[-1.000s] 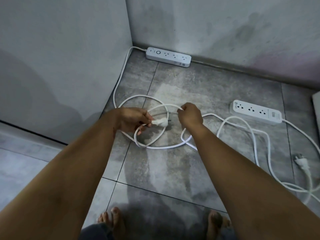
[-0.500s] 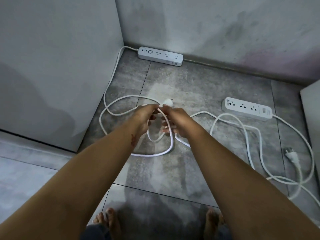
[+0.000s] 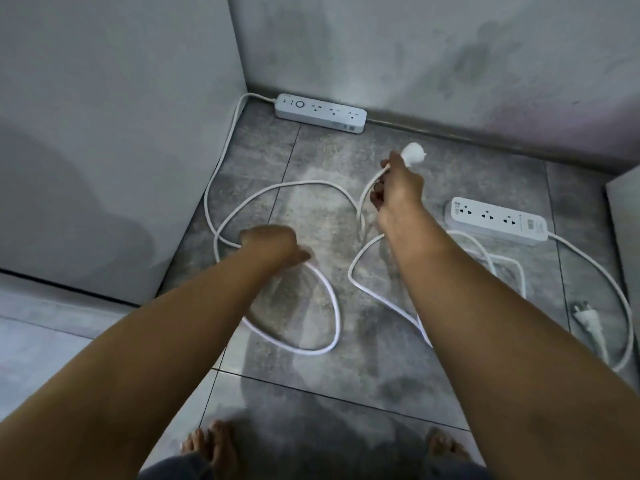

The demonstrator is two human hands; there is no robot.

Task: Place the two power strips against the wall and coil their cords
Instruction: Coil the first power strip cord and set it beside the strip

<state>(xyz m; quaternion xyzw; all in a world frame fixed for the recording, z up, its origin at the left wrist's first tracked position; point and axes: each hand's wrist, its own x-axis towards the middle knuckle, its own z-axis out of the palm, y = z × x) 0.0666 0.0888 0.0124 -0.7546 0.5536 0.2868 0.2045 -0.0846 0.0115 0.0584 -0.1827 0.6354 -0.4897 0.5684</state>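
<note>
**Plug lifted, one strip at the wall**

The right hand is clenched around a white plug, which points up and away toward the back wall. The left hand is closed low over the looped cord on the tiled floor; whether it grips the cord, I cannot tell. The first power strip lies against the back wall, its long axis along it. The second power strip lies well apart from the wall, roughly parallel, its own plug on the floor.

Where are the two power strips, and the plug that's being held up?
Far power strip (image 3: 320, 113), head view: its top face.
Near power strip (image 3: 496, 220), head view: its top face.
Held plug (image 3: 414, 156), head view: its white body.
</note>
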